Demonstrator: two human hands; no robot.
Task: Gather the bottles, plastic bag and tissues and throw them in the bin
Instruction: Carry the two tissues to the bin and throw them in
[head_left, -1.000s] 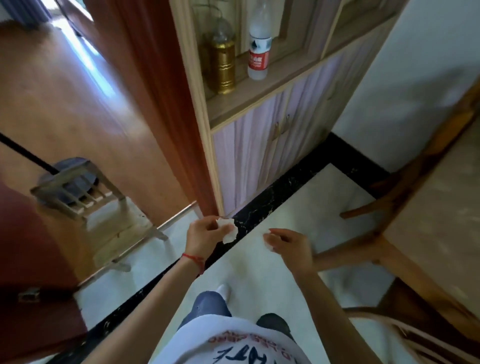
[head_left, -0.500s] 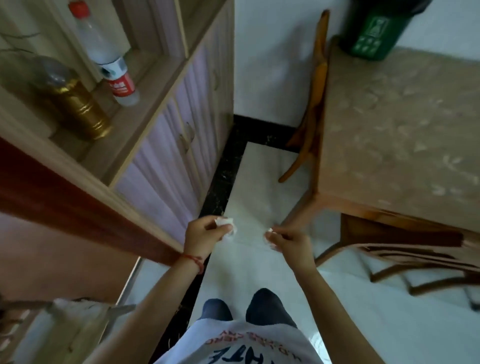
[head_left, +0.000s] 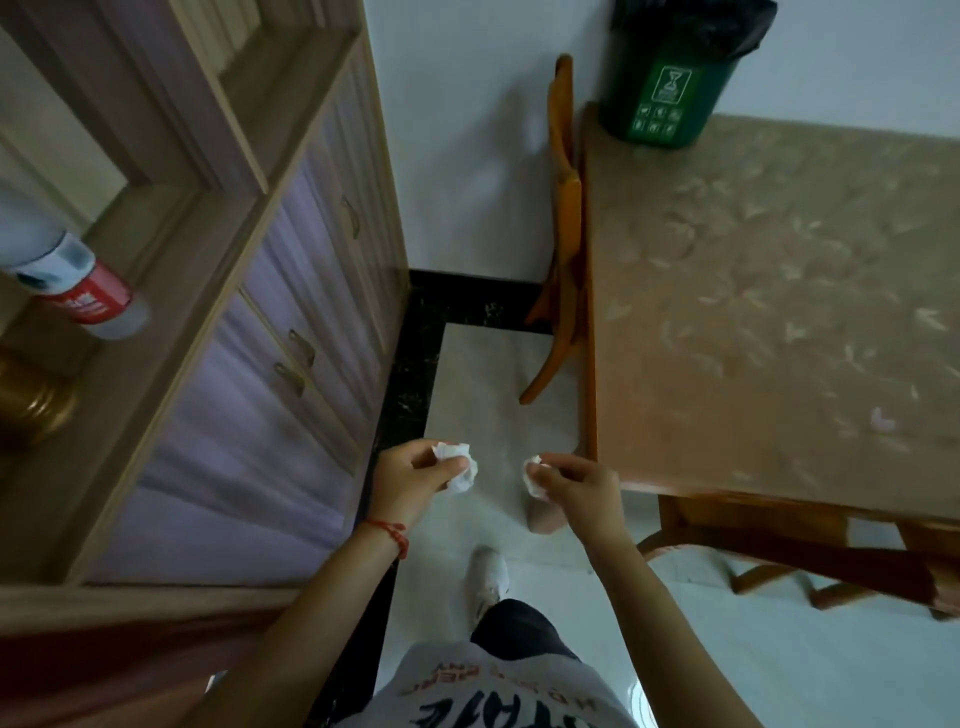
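In the gap between cabinet (head_left: 291, 332) and table (head_left: 769, 322), head view: person is standing on the tiled floor (head_left: 483, 395), both hands out front at waist level. Left hand (head_left: 415, 480) is pinching a crumpled white tissue (head_left: 460, 467) between thumb and fingers. Right hand (head_left: 576, 486) is curling round a smaller tissue wad (head_left: 535, 475), mostly hidden by the fingers. Hands are near each other, not touching.

Green bin (head_left: 665, 88) with black liner is sitting at the far corner of the table by the wall, well apart from both hands. A chair (head_left: 566, 218) is tucked in against the table's near-left edge.

Plastic bottle (head_left: 67, 280) with red label is standing on the cabinet shelf at left, untouched; a gold container (head_left: 31, 400) is sitting beside it. No plastic bag in view.

Risks, as I judge it: tissues are light and loosely pinched, so a toss from here is likely falling short onto the table or floor. Bin is tall and far back, so reaching over may be tipping it. Bottle is easy to forget.
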